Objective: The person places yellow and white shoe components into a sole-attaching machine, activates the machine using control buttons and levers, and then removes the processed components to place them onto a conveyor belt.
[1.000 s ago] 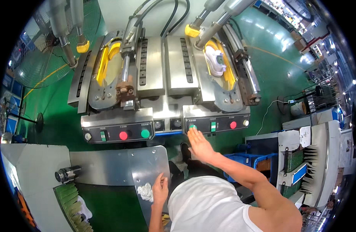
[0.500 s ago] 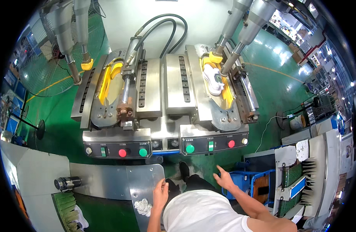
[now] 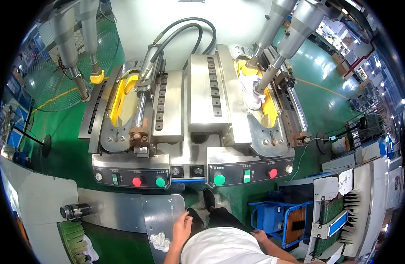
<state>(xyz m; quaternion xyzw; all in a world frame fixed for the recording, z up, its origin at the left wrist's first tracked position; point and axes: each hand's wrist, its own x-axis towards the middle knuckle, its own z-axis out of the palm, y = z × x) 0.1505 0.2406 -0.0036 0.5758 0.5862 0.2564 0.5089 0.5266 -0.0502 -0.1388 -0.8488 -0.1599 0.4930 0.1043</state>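
Observation:
My left hand (image 3: 182,227) hangs beside the edge of a metal table (image 3: 114,207), fingers loosely bent, with nothing visible in them. On that table, next to my left forearm, lies a crumpled white bundle (image 3: 160,241). Low at my right side is my right hand (image 3: 260,236), its fingers relaxed and partly hidden; no object shows in it. In the right station of the press machine (image 3: 210,94), a white shoe (image 3: 251,94) sits in a yellow-lined mould (image 3: 268,110). Two rams (image 3: 268,79) come down over the shoe. The left station's yellow-lined mould (image 3: 119,99) holds no shoe.
Control panels (image 3: 251,172) with red and green buttons line the machine's front. At lower left, a white shoe (image 3: 91,249) shows by a green bristle curtain (image 3: 71,240). A blue stool (image 3: 270,218) and a conveyor opening with pale bristles (image 3: 350,215) stand to the right.
My right hand has dropped back from its outstretched pose to my side. The right station's rams are lower, against the shoe. My left hand has barely moved, and the view has shifted slightly.

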